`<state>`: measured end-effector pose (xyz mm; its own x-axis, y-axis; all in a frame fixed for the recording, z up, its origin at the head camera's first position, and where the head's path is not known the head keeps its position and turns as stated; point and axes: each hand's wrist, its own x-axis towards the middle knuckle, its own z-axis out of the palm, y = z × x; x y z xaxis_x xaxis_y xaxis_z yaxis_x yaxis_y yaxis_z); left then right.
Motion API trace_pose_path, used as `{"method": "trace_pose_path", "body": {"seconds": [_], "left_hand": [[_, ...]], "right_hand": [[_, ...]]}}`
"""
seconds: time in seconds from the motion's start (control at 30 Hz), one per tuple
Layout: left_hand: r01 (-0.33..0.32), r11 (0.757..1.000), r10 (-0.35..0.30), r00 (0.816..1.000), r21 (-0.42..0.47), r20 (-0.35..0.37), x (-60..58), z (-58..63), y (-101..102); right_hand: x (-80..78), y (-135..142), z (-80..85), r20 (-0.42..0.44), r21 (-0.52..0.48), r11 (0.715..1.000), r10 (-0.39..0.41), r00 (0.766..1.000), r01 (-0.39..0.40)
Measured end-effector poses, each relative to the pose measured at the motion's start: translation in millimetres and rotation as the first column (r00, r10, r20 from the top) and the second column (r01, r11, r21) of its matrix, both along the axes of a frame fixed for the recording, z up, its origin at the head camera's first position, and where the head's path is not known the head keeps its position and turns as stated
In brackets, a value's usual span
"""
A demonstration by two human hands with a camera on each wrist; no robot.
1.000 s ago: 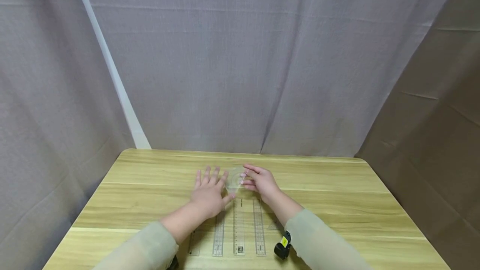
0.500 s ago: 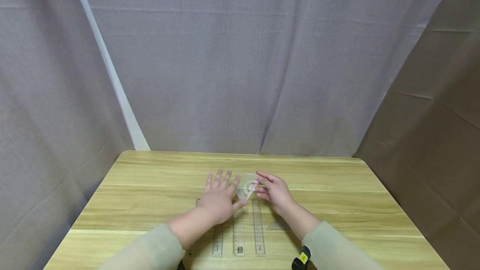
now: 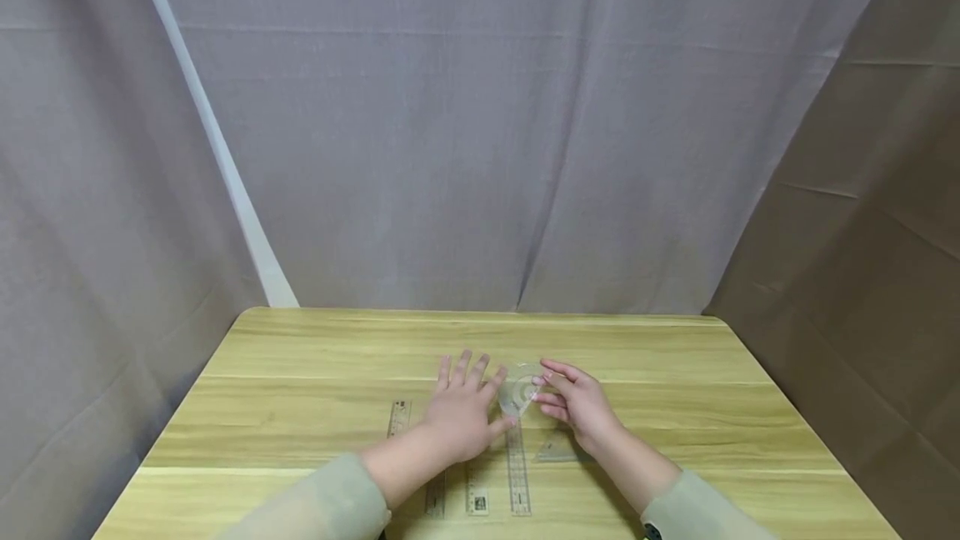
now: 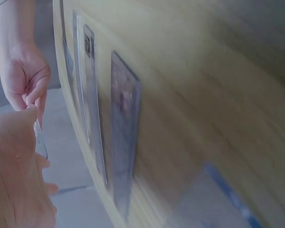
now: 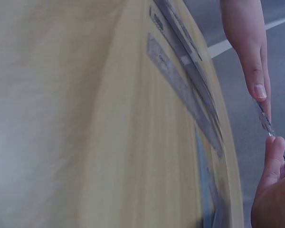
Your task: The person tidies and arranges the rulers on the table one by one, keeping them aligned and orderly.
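A clear protractor (image 3: 517,391) is up off the table between the two hands. My right hand (image 3: 587,409) pinches its straight edge between thumb and fingers. On the other side, my left hand (image 3: 463,421) has its fingers spread and straight, with thumb and index finger at the curved edge; whether they press on it is hard to tell. Below the hands lie several clear rulers, including one ruler (image 3: 518,473) in plain sight and another ruler (image 3: 477,500) partly under the left hand. The left forearm covers the middle of a further ruler (image 3: 401,413).
A clear set square (image 3: 557,451) lies beneath the right wrist. The wooden table (image 3: 300,390) has rounded far corners, and grey curtains (image 3: 450,148) hang behind it and at both sides. In the left wrist view a blue-edged clear thing (image 4: 230,194) lies blurred.
Both hands have moved right and slightly nearer, carrying the protractor along. The leftmost ruler's top and the set square are now less covered; the rulers stay where they lie.
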<state>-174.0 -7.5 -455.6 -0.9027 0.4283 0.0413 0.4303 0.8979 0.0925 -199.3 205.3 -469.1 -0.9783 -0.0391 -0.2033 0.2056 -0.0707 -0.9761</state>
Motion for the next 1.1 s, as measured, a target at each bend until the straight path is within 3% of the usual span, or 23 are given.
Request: {"method": "trace_pose_path", "body": {"seconds": [0.47, 1.1], "left_hand": [[0.059, 0.998, -0.059, 0.998, 0.001, 0.009, 4.1, -3.6, 33], [0.050, 0.999, -0.050, 0.999, -0.018, -0.002, 6.3, -5.7, 81]], "right_hand": [[20.1, 37, -0.6, 0.042, -0.021, 0.999, -0.030, 0.999, 0.031], [35.1, 83, 0.0, 0.091, -0.006, 0.993, -0.118, 0.989, 0.119]]}}
